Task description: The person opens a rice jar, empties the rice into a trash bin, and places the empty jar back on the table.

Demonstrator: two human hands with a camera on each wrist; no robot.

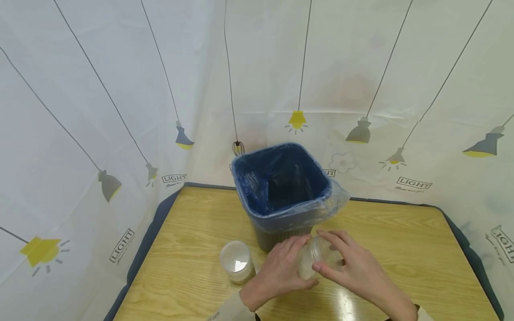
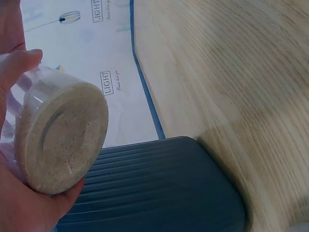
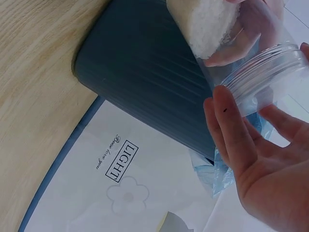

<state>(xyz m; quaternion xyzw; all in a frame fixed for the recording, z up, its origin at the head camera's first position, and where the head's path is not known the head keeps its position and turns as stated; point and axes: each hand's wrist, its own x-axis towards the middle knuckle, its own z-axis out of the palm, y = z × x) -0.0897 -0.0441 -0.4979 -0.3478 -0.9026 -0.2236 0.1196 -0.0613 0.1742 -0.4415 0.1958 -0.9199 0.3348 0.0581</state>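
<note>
My left hand [image 1: 281, 267] grips the body of a clear plastic jar [image 1: 306, 263], tilted on its side in front of the bin. Pale, crumbly grains fill its lower part; in the left wrist view its round base [image 2: 70, 137] faces the camera. At the other end, my right hand [image 1: 357, 267] holds the clear lid [image 3: 277, 72] between thumb and fingers. Ridged rings show where lid and jar meet. A second clear jar [image 1: 236, 263] with a lid and pale contents stands upright on the table, left of my left hand.
Just beyond my hands stands a dark ribbed bin [image 1: 277, 238] lined with a blue plastic bag [image 1: 259, 187]. Part of the bag hangs over its right side. The wooden table [image 1: 192, 232] meets white sheets [image 1: 273, 80] printed with lamps at the back and sides.
</note>
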